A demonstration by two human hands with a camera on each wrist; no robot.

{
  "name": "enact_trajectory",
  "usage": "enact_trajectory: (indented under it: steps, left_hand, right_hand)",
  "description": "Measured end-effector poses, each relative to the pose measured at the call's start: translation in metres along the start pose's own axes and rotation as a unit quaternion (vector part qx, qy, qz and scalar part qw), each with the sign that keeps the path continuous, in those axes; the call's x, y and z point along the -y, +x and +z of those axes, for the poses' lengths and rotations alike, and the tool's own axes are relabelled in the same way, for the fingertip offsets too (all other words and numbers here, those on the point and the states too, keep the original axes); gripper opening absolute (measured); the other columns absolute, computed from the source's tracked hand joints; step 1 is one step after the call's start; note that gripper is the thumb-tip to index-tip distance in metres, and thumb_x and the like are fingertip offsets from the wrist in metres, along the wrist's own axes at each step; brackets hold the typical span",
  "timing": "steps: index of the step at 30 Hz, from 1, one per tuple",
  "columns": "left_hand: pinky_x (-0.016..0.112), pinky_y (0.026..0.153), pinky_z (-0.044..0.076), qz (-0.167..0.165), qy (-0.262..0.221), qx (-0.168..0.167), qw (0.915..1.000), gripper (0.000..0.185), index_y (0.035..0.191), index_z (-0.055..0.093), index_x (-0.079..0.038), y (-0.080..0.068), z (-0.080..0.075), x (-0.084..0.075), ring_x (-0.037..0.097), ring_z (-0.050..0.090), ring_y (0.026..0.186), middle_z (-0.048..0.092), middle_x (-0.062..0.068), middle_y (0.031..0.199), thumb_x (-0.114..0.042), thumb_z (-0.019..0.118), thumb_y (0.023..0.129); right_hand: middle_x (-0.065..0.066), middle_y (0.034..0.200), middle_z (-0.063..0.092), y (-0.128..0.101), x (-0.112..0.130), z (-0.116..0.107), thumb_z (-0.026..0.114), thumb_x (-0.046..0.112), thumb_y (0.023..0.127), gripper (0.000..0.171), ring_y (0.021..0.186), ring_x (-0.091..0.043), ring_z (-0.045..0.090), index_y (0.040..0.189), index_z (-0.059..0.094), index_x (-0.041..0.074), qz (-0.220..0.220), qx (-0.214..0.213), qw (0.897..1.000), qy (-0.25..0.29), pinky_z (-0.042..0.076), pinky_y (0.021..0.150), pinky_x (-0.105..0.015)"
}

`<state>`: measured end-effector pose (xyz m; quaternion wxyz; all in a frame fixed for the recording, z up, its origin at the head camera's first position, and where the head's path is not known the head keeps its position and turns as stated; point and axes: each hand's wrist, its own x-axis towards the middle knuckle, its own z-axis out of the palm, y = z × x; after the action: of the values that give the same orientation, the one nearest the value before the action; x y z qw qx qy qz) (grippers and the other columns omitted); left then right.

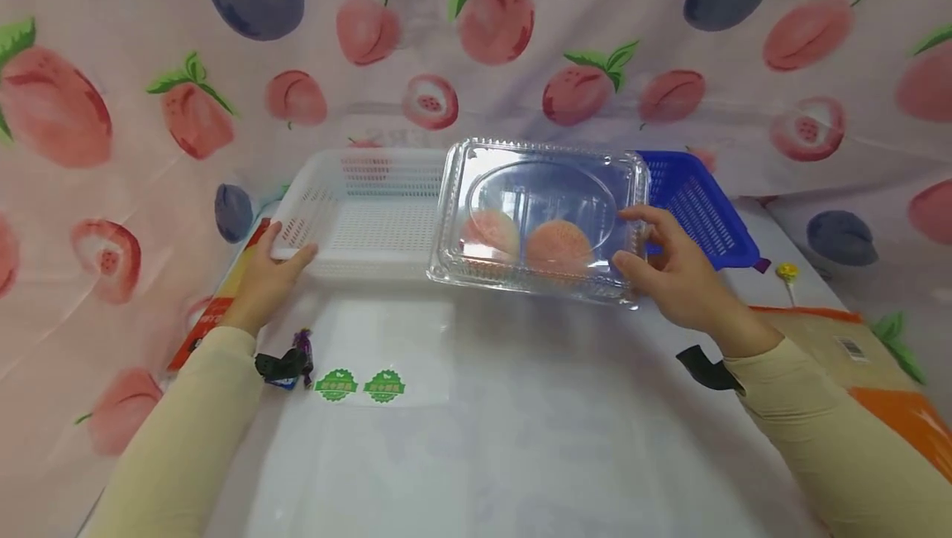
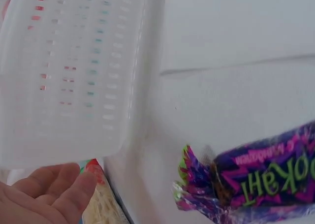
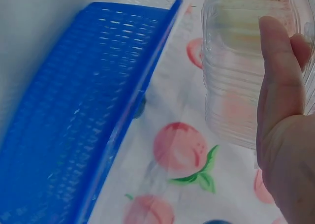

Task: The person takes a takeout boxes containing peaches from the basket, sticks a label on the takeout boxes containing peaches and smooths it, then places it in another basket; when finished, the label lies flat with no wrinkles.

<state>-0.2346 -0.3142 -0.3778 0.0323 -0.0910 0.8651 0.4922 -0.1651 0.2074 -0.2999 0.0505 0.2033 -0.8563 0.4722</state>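
A person's right hand (image 1: 673,273) grips the right end of a clear clamshell box (image 1: 539,220) holding two peaches (image 1: 558,247), lifted over the desk (image 1: 483,439); the left hand (image 1: 271,278) clasps the white basket (image 1: 364,211) beside it by its near-left corner.

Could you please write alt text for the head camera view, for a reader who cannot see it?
The right hand holds a clear clamshell box with two peaches inside, while the left hand grips a white basket. A blue basket sits behind on the white table.
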Motion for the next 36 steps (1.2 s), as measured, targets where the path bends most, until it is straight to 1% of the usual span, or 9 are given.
enact_trajectory:
  steps: [2,5,10,14,22,26,28,31,36]
  left_hand:
    - [0.075,0.108,0.014,0.0,0.001,0.001,1.0,0.098,0.162,-0.004,-0.031,0.0,0.0,0.0,0.047,0.014,0.147,0.005,0.019,0.166,-0.065,0.057,0.092]
    - [0.076,0.106,0.016,-0.002,0.004,0.001,1.0,0.099,0.161,-0.005,-0.031,0.0,0.0,-0.001,0.048,0.012,0.147,0.002,0.019,0.166,-0.065,0.056,0.092]
    - [0.072,0.105,0.026,-0.004,0.011,-0.003,0.9999,0.101,0.161,-0.006,-0.031,-0.001,-0.001,0.0,0.05,0.02,0.144,0.004,0.02,0.165,-0.067,0.056,0.09]
    - [0.072,0.104,0.029,-0.004,0.012,-0.003,0.9999,0.102,0.161,-0.007,-0.032,-0.001,-0.001,0.0,0.051,0.024,0.142,0.007,0.021,0.165,-0.068,0.056,0.09]
    - [0.073,0.104,0.027,-0.004,0.018,-0.003,0.9998,0.102,0.161,-0.006,-0.031,-0.001,0.003,-0.002,0.051,0.024,0.142,0.008,0.021,0.165,-0.066,0.057,0.09]
    - [0.074,0.104,0.023,-0.004,0.018,-0.004,0.9998,0.102,0.161,-0.007,-0.029,-0.001,0.002,-0.004,0.052,0.02,0.144,0.005,0.021,0.165,-0.067,0.056,0.091]
    - [0.075,0.104,0.021,-0.003,0.018,-0.006,0.9998,0.104,0.161,-0.007,-0.028,-0.001,0.002,-0.005,0.052,0.016,0.145,0.003,0.021,0.165,-0.069,0.056,0.09]
    - [0.077,0.104,0.018,-0.005,0.022,-0.008,0.9997,0.106,0.161,-0.007,-0.027,-0.002,0.001,-0.006,0.053,0.01,0.145,0.001,0.02,0.166,-0.072,0.055,0.088]
    - [0.076,0.104,0.021,-0.003,0.02,-0.006,0.9998,0.105,0.161,-0.007,-0.027,-0.001,0.002,-0.002,0.053,0.012,0.145,0.001,0.021,0.165,-0.071,0.054,0.088]
  right_hand:
    - [-0.018,0.101,0.05,-0.011,-0.004,-0.005,0.057,0.003,0.1,0.048,0.07,-0.021,0.059,0.144,0.038,0.01,-0.001,-0.003,1.0,-0.003,0.055,0.059,-0.027]
    - [-0.023,0.114,0.052,-0.028,-0.011,-0.012,0.056,0.002,0.1,0.048,0.079,-0.015,0.062,0.144,0.037,0.008,0.008,-0.003,1.0,-0.006,0.057,0.062,-0.026]
    - [-0.033,0.128,0.048,-0.048,-0.02,-0.02,0.054,-0.002,0.1,0.05,0.091,-0.003,0.064,0.145,0.035,0.008,0.013,0.008,1.0,0.004,0.058,0.067,-0.026]
    - [-0.035,0.132,0.046,-0.058,-0.024,-0.023,0.052,-0.006,0.1,0.051,0.095,-0.002,0.064,0.145,0.035,0.008,0.012,0.017,0.999,0.03,0.058,0.068,-0.027]
    - [-0.031,0.127,0.047,-0.077,-0.033,-0.029,0.052,-0.003,0.102,0.05,0.089,-0.009,0.065,0.146,0.037,0.014,0.055,0.034,0.997,0.031,0.059,0.065,-0.03]
    - [-0.023,0.119,0.05,-0.084,-0.039,-0.029,0.051,-0.005,0.101,0.05,0.084,-0.014,0.066,0.145,0.037,0.013,0.046,0.054,0.997,0.037,0.06,0.063,-0.033]
    - [-0.015,0.115,0.052,-0.087,-0.042,-0.027,0.051,-0.005,0.101,0.049,0.083,-0.015,0.067,0.144,0.039,0.014,0.045,0.061,0.996,0.043,0.06,0.061,-0.035]
    - [-0.012,0.113,0.053,-0.092,-0.048,-0.024,0.051,-0.004,0.101,0.047,0.08,-0.018,0.068,0.144,0.041,0.014,0.046,0.076,0.994,0.062,0.06,0.058,-0.038]
    - [-0.021,0.116,0.051,-0.101,-0.056,-0.017,0.051,0.002,0.104,0.044,0.082,-0.02,0.066,0.144,0.041,0.016,0.094,0.091,0.988,0.087,0.06,0.059,-0.04]
